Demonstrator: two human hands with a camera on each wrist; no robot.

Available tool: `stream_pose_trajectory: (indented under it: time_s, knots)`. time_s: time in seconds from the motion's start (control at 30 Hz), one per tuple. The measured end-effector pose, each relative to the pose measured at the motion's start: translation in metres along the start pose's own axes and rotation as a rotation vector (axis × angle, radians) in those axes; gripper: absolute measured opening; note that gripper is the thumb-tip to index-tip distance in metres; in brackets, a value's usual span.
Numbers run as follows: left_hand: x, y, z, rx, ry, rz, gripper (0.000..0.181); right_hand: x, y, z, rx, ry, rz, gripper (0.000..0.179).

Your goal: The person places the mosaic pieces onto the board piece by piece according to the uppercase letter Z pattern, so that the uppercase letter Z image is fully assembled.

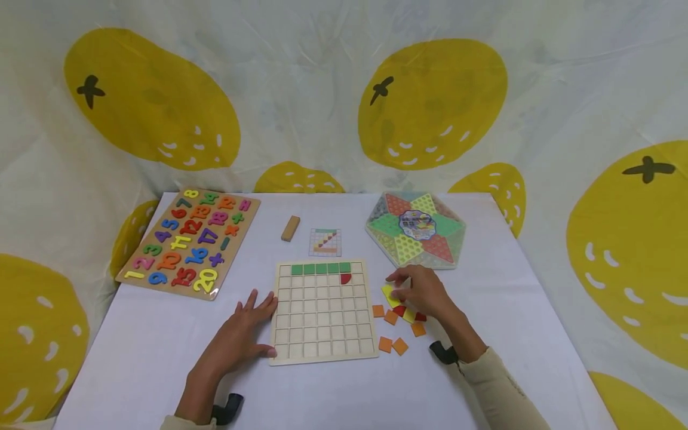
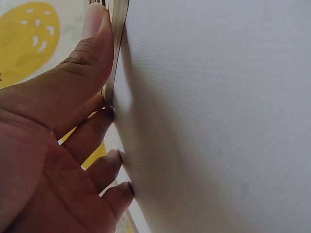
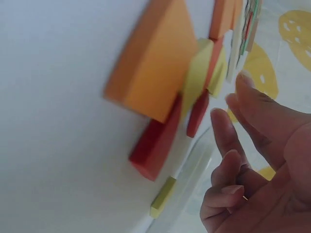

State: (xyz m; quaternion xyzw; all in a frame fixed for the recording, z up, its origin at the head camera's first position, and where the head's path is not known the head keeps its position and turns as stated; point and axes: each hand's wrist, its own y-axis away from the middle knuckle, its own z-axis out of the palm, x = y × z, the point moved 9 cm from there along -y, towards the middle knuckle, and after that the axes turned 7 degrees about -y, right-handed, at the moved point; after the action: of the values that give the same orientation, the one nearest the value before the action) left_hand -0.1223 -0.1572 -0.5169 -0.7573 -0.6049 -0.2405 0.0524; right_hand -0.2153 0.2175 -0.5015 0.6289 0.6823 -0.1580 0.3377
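Observation:
A wooden grid board (image 1: 317,325) lies mid-table, with a row of green squares (image 1: 317,269) along its top and one red quarter-round piece (image 1: 346,279) below the row's right end. Against the board's left edge rests my left hand (image 1: 239,334), fingers spread and thumb at the near corner. The left wrist view shows that thumb (image 2: 95,39) along the board's side. To the right of the board, my right hand (image 1: 424,289) hovers over a yellow piece (image 1: 387,292), thumb and forefinger apart with nothing between them in the right wrist view. Red pieces (image 1: 399,310) and orange squares (image 1: 385,344) lie close by.
Beyond the board lie a small pattern card (image 1: 325,243) and a wooden block (image 1: 291,228). A number puzzle board (image 1: 232,254) sits at the far left, a hexagonal game box (image 1: 416,226) at the far right. A fruit-print cloth (image 1: 301,89) hangs behind the table.

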Motion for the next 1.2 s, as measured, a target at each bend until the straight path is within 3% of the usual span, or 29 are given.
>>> stream_pose_trajectory:
  time_s: [0.23,0.5,0.9,1.2]
  knots:
    - [-0.003,0.002,0.002,-0.004,-0.011,-0.008,0.111,-0.005,-0.001,0.013,-0.006,0.059,-0.038,0.017]
    - [-0.003,0.002,0.003,-0.002,-0.008,-0.012,0.111,-0.018,-0.002,0.014,0.008,0.111,-0.092,0.017]
    - [-0.005,-0.001,0.005,0.003,-0.008,-0.010,0.111,-0.054,-0.011,0.008,0.085,-0.055,-0.221,0.016]
    - [-0.003,-0.001,0.003,0.023,-0.017,0.005,0.111,-0.078,-0.023,0.026,0.093,-0.095,-0.196,0.016]
